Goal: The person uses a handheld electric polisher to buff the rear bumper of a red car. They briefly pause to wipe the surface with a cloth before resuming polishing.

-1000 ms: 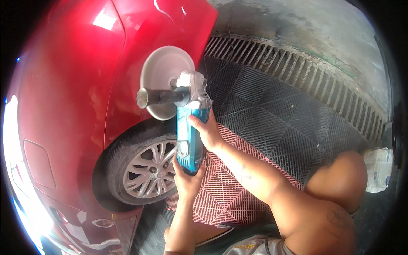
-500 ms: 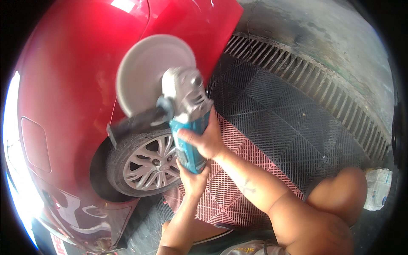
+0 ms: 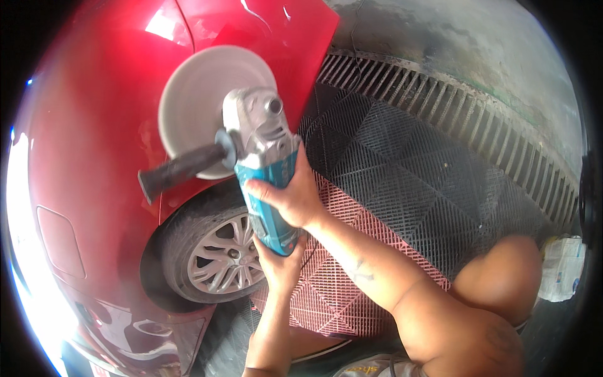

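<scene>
I hold a polisher [image 3: 267,173] with a teal body, a silver gear head and a wide pale round pad [image 3: 198,103]. My right hand [image 3: 292,195] wraps around the middle of the body, thumb across the top. Farther back, my left hand [image 3: 277,261] grips the rear end from below. A black side handle [image 3: 185,171] sticks out to the left with no hand on it. The pad lies against or just over the red car's [image 3: 107,125] panel above the wheel; I cannot tell if it touches. The pad looks smeared, as if spinning.
Below the pad is the car's tyre and silver alloy wheel [image 3: 229,254]. Black grid floor tiles [image 3: 402,157] and a red tile strip [image 3: 339,276] lie to the right, with a drain grate [image 3: 452,110] along the wall. Crumpled paper [image 3: 561,267] sits far right.
The polisher has moved up and left relative to the wheel, both hands staying on it. The side handle shows more clearly now. The whole view has shifted slightly.
</scene>
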Motion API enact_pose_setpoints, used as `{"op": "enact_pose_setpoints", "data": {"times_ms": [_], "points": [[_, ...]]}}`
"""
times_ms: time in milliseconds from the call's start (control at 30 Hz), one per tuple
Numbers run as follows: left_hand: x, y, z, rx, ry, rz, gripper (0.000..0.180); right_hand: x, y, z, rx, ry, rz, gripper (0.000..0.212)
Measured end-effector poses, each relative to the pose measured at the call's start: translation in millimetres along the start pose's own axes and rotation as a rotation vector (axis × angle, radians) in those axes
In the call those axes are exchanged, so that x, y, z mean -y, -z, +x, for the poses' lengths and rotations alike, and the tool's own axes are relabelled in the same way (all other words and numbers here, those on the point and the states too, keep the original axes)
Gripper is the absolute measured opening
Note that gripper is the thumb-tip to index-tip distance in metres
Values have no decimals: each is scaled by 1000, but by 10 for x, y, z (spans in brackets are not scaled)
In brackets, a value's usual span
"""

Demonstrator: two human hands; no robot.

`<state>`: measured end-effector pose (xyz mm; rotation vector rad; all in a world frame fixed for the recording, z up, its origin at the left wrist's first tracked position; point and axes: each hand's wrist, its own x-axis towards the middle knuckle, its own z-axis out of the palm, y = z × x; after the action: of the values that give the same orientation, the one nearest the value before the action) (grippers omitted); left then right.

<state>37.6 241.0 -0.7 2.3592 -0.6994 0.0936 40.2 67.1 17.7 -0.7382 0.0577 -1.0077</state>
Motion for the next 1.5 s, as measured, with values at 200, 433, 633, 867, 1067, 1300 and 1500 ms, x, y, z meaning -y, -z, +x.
{"op": "enact_pose_setpoints", "data": {"times_ms": [200, 433, 633, 867, 1067, 1300, 1500], "points": [[550, 171, -282, -37, 70, -87, 105, -266, -213, -515, 85, -5, -80, 116], [814, -38, -472, -67, 178, -267, 91, -218, -318, -629, 306, 71, -304, 121], [18, -252, 5, -65, 8, -245, 103, 203, -74, 76, 148, 130, -208, 109], [-647, 217, 203, -5, -18, -118, 90, 518, -343, 537, 102, 42, 87, 75], [182, -6, -53, -29, 91, -2, 105, -43, -197, -54, 121, 92, -15, 93], [1477, 547, -600, -56, 83, -104, 102, -620, -732, -1094, 206, 156, -130, 119], [1864, 837, -998, -8, 43, 246, 62, -454, -1095, -1427, 380, 62, -223, 120]]}}
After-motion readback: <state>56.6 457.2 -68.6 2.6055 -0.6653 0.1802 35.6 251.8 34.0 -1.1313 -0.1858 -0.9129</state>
